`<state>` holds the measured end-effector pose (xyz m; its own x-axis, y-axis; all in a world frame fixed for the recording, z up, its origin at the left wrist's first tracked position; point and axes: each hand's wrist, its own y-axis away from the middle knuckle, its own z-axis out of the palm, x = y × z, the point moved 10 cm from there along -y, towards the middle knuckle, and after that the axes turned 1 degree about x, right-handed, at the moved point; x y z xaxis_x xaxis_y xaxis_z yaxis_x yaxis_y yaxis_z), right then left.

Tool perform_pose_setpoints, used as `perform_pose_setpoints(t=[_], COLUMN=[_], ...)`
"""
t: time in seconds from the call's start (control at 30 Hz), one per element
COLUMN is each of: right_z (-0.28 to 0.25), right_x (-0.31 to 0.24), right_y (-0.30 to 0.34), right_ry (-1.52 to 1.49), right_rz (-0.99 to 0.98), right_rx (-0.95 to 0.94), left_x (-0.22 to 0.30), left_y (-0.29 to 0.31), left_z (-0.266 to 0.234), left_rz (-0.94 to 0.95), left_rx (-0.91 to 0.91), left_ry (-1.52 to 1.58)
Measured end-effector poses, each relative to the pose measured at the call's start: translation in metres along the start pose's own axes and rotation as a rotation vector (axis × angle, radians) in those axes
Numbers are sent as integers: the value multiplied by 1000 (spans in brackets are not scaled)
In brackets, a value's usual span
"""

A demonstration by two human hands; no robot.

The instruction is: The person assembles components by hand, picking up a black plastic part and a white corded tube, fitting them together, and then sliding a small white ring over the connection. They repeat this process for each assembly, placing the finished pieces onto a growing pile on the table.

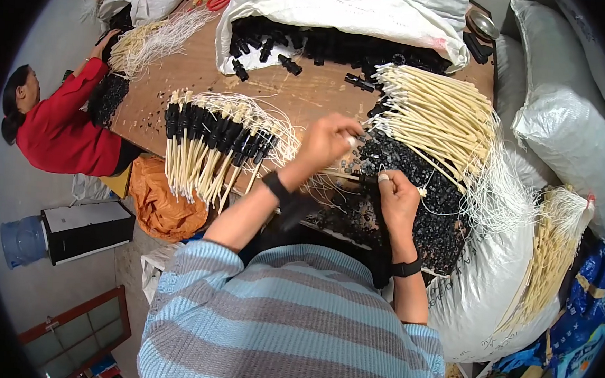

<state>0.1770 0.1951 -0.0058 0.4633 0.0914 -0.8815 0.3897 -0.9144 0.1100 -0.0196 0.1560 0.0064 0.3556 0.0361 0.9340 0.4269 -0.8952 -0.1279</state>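
Over the table's near edge, my right hand (400, 203) is closed round a cream-coloured tube (338, 174). The tube sticks out to the left, and a knotted end with white cord (423, 192) shows at the hand's right side. My left hand (327, 143) is raised above and left of it, slightly blurred, fingers pinched together; what they hold, if anything, is too small to tell. Small black plastic pieces (438, 228) lie heaped around and beneath my right hand. Left of my hands sits a bundle of cream tubes with black sleeves (208, 138) and white cords.
Beyond lies a bundle of plain cream tubes (438, 117). A white sack (347, 18) spills black connectors (289, 65) onto the brown table (162, 101). Bulging white sacks (564, 101) crowd the right. At the far left a person in red (67, 129) works with another bundle (134, 50).
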Motion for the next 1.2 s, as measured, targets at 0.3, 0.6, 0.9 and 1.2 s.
perform_pose_setpoints(t=[0.3,0.6,0.9,1.2], right_z=[21,13,-6,12], right_x=[-23,-74,-64,-25], right_y=[9,42,34,21], right_ry=[17,502,339,-524], right_rz=[-211,-657,-404,40], right_rx=[-56,223,192,-332], left_x=[87,15,65,73], left_y=[55,51,55,56], left_z=[31,19,-16,12], left_rz=[513,-136,266,429], left_rx=[-60,-37,233,-141], left_ry=[-185,278,-152,-277])
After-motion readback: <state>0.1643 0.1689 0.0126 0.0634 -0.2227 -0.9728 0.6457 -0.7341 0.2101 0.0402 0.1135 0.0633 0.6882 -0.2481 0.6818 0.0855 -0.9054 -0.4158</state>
